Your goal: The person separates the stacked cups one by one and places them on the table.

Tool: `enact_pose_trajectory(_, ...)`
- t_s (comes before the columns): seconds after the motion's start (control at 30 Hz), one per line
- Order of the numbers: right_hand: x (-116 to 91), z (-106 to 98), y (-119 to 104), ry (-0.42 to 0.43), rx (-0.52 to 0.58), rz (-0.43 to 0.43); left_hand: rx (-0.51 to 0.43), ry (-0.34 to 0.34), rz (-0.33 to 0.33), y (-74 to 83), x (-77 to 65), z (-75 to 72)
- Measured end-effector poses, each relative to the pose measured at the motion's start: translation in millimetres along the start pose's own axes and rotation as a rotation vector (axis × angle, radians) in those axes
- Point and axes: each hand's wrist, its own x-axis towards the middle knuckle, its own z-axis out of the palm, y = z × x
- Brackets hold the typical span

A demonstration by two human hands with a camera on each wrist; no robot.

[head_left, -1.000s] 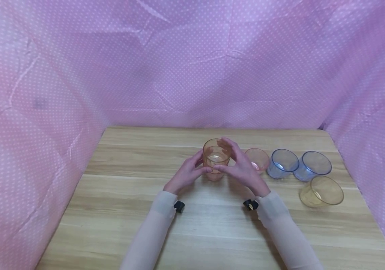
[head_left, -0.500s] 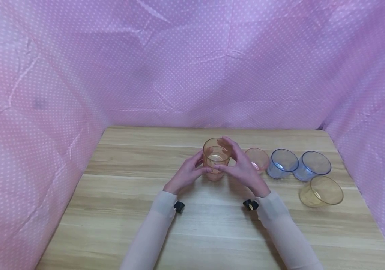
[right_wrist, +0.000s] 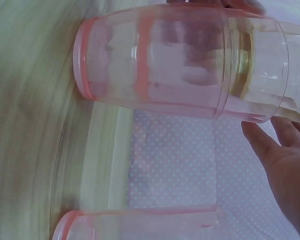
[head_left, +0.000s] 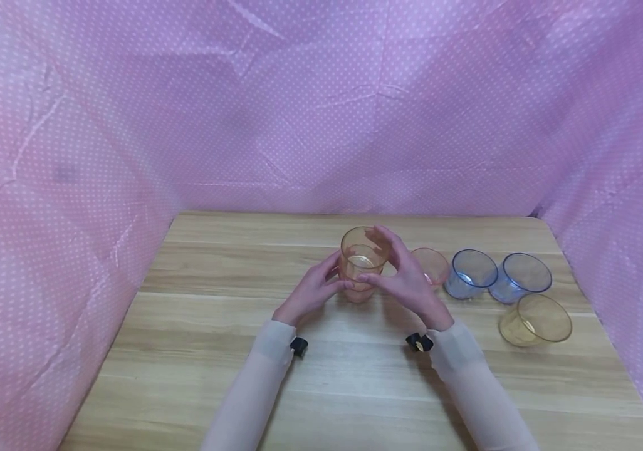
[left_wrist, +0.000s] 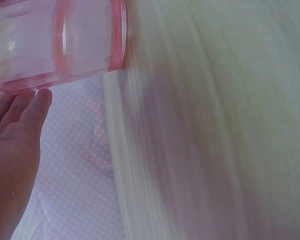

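A clear yellow cup (head_left: 362,245) sits nested in the top of a pink stack, upright in front of me in the head view. My right hand (head_left: 407,282) holds the yellow cup, thumb on the near side and fingers round the far side. Lower down, my left hand (head_left: 316,285) grips the pink cup (head_left: 358,295) between thumb and fingers. Two pink bands and two rims show on the pink cup stack (right_wrist: 180,65) in the right wrist view, with the yellow base inside. The left fingers (left_wrist: 37,107) touch the pink wall in the left wrist view.
To the right stand another pink cup (head_left: 430,266), two blue cups (head_left: 462,285) (head_left: 507,288) and a second yellow cup (head_left: 519,329). They rest on a wooden table (head_left: 197,351). Pink dotted cloth (head_left: 299,125) encloses the back and sides.
The yellow cup has risen slightly and shifted a little right with my right fingers. My left hand and the pink stack look unmoved.
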Motion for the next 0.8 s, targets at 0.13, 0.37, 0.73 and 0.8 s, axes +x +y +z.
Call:
enact_pose_trajectory(0.13, 0.0, 0.6, -1.6, 0.011, 0.018, -0.013, -0.001, 0.003, -0.007, -0.7, -0.6, 0.3)
enact_pose_trajectory(0.37, 0.7, 1.0, -5.4, 0.043, 0.082, -0.116, -0.022, 0.009, 0.007, -2.0, -0.6, 0.8)
enact_pose_trajectory(0.73, 1.8, -1.5, -16.4, 0.071, 0.168, -0.209, -0.029, 0.009, 0.025, -1.5, -0.4, 0.4)
enact_pose_trajectory(0.8, 1.7, -2.0, -18.6, 0.074, 0.179, -0.227, -0.028, 0.007, 0.028, -2.0, -0.1, 0.2)
